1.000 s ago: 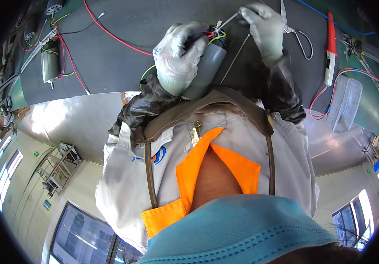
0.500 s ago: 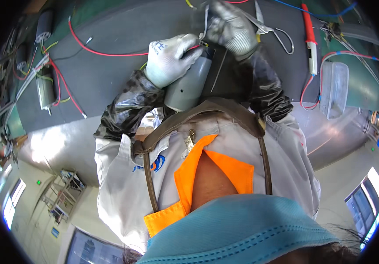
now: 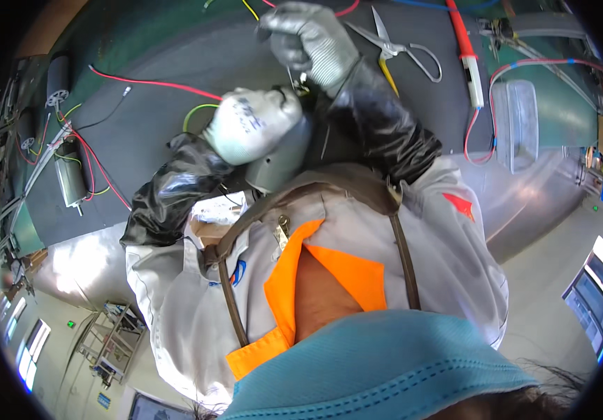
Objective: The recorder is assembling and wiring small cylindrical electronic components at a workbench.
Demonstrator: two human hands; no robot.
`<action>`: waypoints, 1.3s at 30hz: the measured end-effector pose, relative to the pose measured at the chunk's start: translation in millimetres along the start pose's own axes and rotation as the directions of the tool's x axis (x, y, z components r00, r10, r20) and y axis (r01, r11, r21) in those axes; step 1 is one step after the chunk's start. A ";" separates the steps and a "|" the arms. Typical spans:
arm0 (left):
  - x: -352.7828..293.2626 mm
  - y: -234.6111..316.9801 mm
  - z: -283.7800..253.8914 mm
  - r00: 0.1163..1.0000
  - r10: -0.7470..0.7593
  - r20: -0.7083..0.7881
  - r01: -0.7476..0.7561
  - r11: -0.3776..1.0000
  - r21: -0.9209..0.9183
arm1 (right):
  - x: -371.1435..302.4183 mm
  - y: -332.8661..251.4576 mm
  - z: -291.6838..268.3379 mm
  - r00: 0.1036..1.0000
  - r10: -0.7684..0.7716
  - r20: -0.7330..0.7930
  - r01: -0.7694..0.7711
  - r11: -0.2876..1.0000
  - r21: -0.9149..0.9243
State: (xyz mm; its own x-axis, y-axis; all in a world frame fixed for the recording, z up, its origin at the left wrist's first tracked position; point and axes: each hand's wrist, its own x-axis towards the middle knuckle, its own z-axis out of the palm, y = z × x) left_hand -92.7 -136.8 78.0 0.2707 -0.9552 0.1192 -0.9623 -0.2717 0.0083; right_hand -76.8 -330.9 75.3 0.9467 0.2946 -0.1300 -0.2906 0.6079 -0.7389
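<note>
My left hand [image 3: 249, 126], in a white glove, is closed over the upper end of a grey cylindrical motor [image 3: 277, 164] standing close to my chest. A red wire [image 3: 158, 82] runs into its grip from the left, and a yellow-green wire [image 3: 196, 110] curves out beside the wrist. Above it, my gloved right hand [image 3: 312, 45] has its fingers curled. A thin shiny piece [image 3: 291, 77] shows below those fingers, too small to name, next to the motor's wire end. The left fingertips and the wire joint are partly hidden.
Scissors [image 3: 389, 49] lie spread on the dark mat, right of my right hand. Farther right are a red-and-white handled probe [image 3: 466, 52] with a cable and a translucent plastic box [image 3: 516, 126]. Other wired motors [image 3: 70, 175] lie at the left.
The whole view has shifted, with the bench things sliding left. My right hand has turned and come over nearer the left hand's thumb; my left hand has rolled over the motor's end.
</note>
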 end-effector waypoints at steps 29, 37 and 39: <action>33.3 -50.7 0.2 0.957 -0.278 0.078 0.084 0.010 -0.996 | -168.4 -3.3 -48.3 0.974 0.029 -0.226 -0.219 0.386 -0.896; 19.5 -60.9 2.2 0.935 -0.351 -0.044 -0.047 0.000 -0.999 | -138.4 -23.0 5.6 0.880 0.249 -0.405 -0.411 -0.032 -0.911; 3.6 -59.0 -37.7 0.898 -0.396 0.191 0.282 0.186 -0.941 | -148.9 -19.6 -13.1 0.920 0.100 -0.379 -0.356 -0.193 -0.914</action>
State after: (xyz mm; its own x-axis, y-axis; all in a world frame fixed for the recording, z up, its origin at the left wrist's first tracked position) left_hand -35.8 -119.8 115.4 0.6288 -0.7728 -0.0858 -0.1258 -0.2099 0.9696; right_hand -210.3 -396.4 100.5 0.8945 0.0520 -0.4440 -0.1542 -0.8964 -0.4155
